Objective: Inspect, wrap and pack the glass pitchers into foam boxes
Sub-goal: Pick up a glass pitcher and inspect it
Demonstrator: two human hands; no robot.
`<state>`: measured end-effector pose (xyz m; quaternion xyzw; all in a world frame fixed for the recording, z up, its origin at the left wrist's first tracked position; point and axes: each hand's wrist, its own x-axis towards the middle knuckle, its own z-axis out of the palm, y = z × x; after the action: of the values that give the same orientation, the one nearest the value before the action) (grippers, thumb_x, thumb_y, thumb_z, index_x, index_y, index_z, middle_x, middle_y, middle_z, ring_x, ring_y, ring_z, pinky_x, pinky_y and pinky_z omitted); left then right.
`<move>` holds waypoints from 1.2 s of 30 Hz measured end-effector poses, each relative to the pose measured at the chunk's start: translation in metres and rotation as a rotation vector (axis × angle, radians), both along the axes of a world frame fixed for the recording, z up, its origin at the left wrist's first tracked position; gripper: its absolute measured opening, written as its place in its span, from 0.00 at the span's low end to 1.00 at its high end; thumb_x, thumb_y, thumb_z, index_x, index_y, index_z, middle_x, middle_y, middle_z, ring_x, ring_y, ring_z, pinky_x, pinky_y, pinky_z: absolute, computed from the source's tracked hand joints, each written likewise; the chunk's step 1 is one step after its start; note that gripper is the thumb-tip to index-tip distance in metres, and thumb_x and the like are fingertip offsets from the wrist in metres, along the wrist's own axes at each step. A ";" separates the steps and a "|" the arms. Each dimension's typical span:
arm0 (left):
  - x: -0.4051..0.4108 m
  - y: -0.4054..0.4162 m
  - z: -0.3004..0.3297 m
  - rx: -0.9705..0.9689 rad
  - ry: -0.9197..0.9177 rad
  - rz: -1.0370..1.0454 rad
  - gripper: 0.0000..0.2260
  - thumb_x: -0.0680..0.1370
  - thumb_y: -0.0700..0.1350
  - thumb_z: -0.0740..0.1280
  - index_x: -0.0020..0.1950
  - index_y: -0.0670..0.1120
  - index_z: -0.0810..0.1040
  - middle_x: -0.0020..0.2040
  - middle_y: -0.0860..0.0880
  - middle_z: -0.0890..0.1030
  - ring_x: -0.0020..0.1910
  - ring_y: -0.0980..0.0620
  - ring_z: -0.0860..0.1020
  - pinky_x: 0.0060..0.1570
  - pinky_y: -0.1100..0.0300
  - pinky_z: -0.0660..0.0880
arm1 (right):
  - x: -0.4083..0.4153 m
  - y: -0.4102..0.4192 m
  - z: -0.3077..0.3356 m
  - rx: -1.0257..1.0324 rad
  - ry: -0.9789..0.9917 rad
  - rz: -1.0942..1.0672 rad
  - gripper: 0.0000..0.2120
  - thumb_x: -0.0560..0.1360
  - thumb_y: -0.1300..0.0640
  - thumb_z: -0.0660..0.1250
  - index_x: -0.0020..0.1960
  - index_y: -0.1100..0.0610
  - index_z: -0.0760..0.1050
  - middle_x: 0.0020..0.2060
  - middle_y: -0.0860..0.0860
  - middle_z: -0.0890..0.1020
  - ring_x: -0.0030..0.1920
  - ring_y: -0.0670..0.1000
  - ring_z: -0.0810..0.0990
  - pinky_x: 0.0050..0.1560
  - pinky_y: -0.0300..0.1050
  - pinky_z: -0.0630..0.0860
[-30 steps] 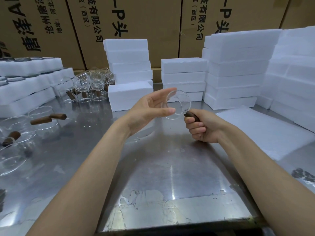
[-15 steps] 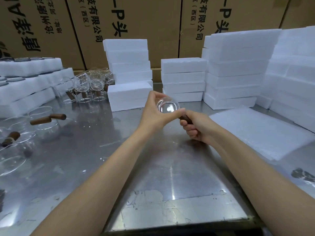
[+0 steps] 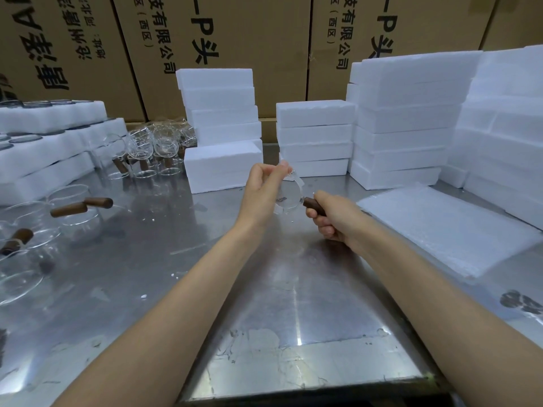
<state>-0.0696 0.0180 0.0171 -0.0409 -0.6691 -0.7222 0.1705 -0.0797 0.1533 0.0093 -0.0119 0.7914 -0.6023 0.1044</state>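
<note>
Fingers (image 3: 321,223) of the right hand (image 3: 338,218) are curled round the dark wooden handle (image 3: 313,204) of a glass pitcher (image 3: 289,195), which is held in the air above the steel table (image 3: 264,289). Its rim is pinched by the left hand (image 3: 263,192). White foam boxes (image 3: 316,136) are stacked at the far side.

Print only on the brown cartons (image 3: 241,39) stacked behind the foam boxes (image 3: 219,105).
- Carton above the tall foam stack: black vertical "技有限公司", small "(西区)" left of it, big "—P头" right of it.
- Carton to its right: same "技有限公司", "(西区)", "—P头".
- Carton to its left: large characters, partly cut off, plus a small line starting "沧州"; rest not legible.
</note>
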 end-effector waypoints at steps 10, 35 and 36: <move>-0.002 -0.014 -0.001 -0.122 -0.153 -0.259 0.08 0.73 0.59 0.70 0.44 0.55 0.81 0.44 0.57 0.83 0.49 0.56 0.81 0.49 0.65 0.76 | 0.001 0.005 0.007 0.247 0.500 -0.158 0.25 0.81 0.49 0.50 0.28 0.52 0.72 0.21 0.43 0.72 0.29 0.47 0.69 0.34 0.43 0.65; 0.001 -0.025 -0.008 -0.082 -0.099 -0.617 0.19 0.70 0.41 0.70 0.61 0.51 0.77 0.55 0.55 0.81 0.59 0.53 0.77 0.55 0.62 0.75 | 0.008 0.023 0.019 0.099 -0.127 0.437 0.21 0.72 0.62 0.64 0.24 0.50 0.61 0.21 0.45 0.57 0.21 0.44 0.53 0.22 0.36 0.51; 0.001 -0.025 -0.008 -0.059 -0.095 -0.635 0.20 0.70 0.41 0.70 0.61 0.51 0.76 0.55 0.55 0.81 0.59 0.52 0.77 0.56 0.62 0.75 | 0.008 0.024 0.019 0.044 -0.170 0.460 0.21 0.73 0.61 0.63 0.24 0.51 0.63 0.21 0.44 0.57 0.20 0.44 0.52 0.22 0.36 0.50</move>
<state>-0.0689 -0.0073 0.0090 -0.2190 -0.6506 -0.7208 -0.0960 -0.0714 0.1777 0.0286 -0.1387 0.7692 -0.5440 0.3053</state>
